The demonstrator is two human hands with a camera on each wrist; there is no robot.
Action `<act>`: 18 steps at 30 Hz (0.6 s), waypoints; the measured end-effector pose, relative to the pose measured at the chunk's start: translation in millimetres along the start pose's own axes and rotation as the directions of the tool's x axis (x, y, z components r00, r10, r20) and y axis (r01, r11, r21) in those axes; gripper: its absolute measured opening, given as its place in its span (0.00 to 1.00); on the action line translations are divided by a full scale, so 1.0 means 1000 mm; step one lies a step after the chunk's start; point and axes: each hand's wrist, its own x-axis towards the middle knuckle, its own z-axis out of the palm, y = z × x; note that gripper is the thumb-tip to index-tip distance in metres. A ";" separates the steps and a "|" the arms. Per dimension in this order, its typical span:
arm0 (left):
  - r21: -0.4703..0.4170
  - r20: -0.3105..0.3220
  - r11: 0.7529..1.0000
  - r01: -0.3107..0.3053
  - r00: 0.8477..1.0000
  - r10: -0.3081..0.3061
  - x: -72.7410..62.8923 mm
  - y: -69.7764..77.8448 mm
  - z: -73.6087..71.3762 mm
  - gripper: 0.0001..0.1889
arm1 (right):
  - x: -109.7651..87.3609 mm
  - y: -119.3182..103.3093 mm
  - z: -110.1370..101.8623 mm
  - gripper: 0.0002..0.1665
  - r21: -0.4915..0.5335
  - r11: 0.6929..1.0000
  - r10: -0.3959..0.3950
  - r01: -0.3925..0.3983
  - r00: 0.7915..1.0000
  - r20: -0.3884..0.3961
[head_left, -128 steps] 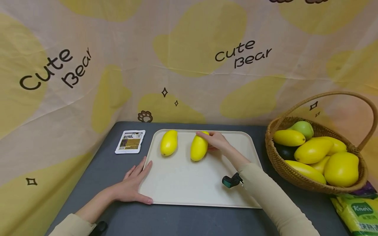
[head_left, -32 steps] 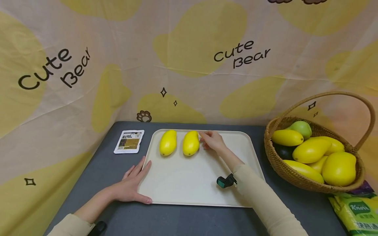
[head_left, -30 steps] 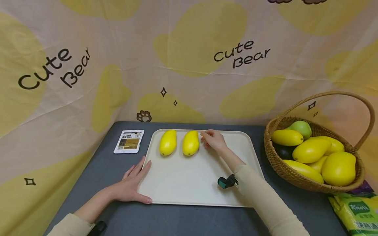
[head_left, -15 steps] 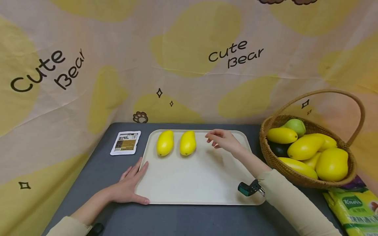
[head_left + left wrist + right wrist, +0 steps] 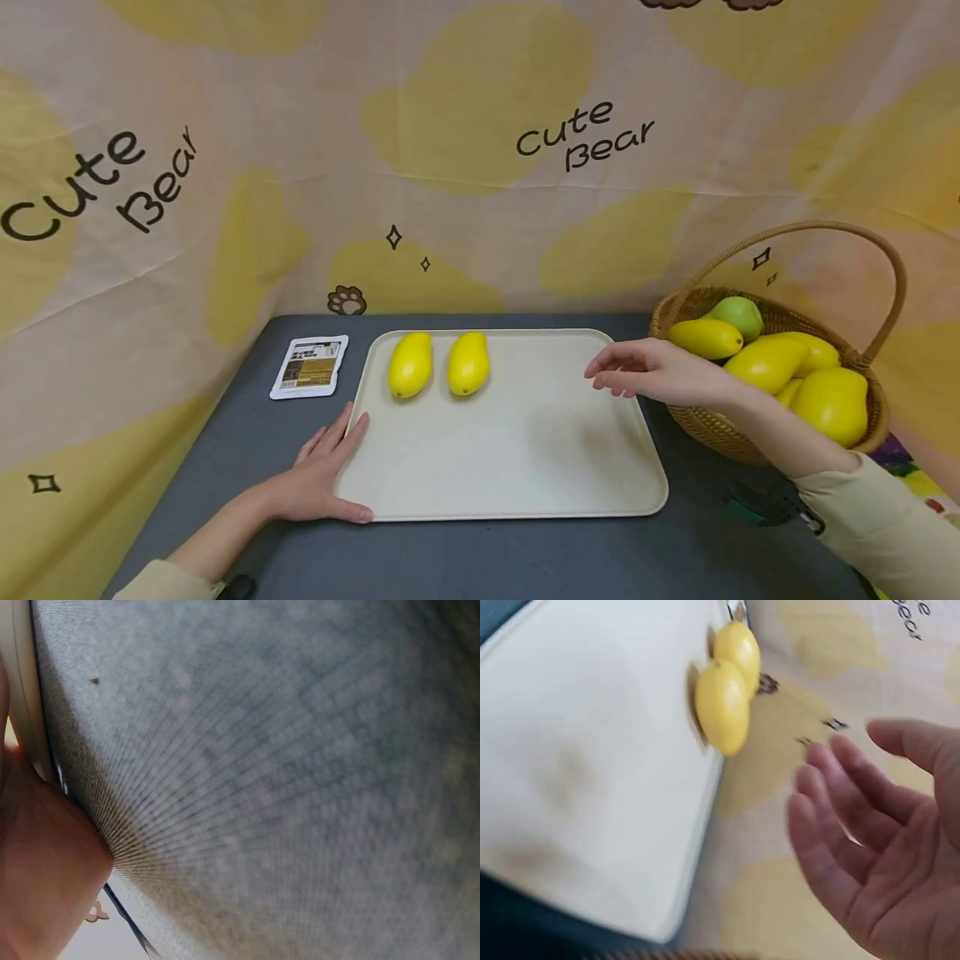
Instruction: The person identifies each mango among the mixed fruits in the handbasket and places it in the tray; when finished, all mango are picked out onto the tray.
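Note:
Two yellow mangoes, a left one [image 5: 410,365] and a right one [image 5: 468,364], lie side by side at the back left of a cream tray [image 5: 495,458]. My left hand [image 5: 318,479] rests at the tray's left edge, fingers spread, thumb at the near corner. Over the tray's right edge, in front of the basket, hovers my right hand [image 5: 663,373]. The right wrist view has its palm empty and the fingers loosely bent. A wicker basket [image 5: 708,429] on the right holds several mangoes [image 5: 830,406] and a green fruit [image 5: 737,317]; my forearm hides part of it.
A white, brown-labelled packet [image 5: 309,367] lies left of the tray on the grey table [image 5: 465,554]. The basket's tall handle [image 5: 896,275] arches up. A partly hidden colourful bag [image 5: 918,483] lies at the right. A patterned cloth [image 5: 480,167] hangs behind.
My right hand set the second mango down beside the first, let go and moved right toward the basket. The left hand has stayed at the tray's edge. The head view has turned slightly right.

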 end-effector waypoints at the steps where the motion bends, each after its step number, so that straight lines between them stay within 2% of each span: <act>1: -0.001 0.001 1.000 0.000 1.000 0.000 0.000 0.000 0.000 0.67 | -0.008 -0.001 -0.007 0.15 -0.024 1.000 0.003 -0.003 1.000 0.019; 5: -0.004 -0.003 1.000 -0.001 1.000 0.001 0.000 0.001 0.000 0.67 | -0.034 -0.001 -0.039 0.14 -0.154 0.988 -0.001 0.014 0.996 0.085; 9: -0.007 -0.001 1.000 0.002 1.000 -0.002 0.000 0.003 -0.001 0.67 | -0.052 0.002 -0.072 0.15 -0.266 0.964 0.056 -0.025 0.992 0.111; 11: -0.013 0.001 1.000 0.005 1.000 -0.005 -0.001 0.003 -0.001 0.67 | -0.058 0.007 -0.086 0.16 -0.326 0.942 0.106 -0.078 0.992 0.069; 14: -0.025 0.004 1.000 0.009 1.000 -0.008 -0.001 0.004 -0.002 0.67 | -0.058 0.019 -0.101 0.16 -0.415 0.900 0.131 -0.133 0.991 -0.035; 18: -0.023 0.004 1.000 0.005 1.000 -0.005 -0.001 0.004 -0.001 0.67 | -0.051 0.040 -0.111 0.19 -0.513 0.831 0.157 -0.216 0.975 -0.157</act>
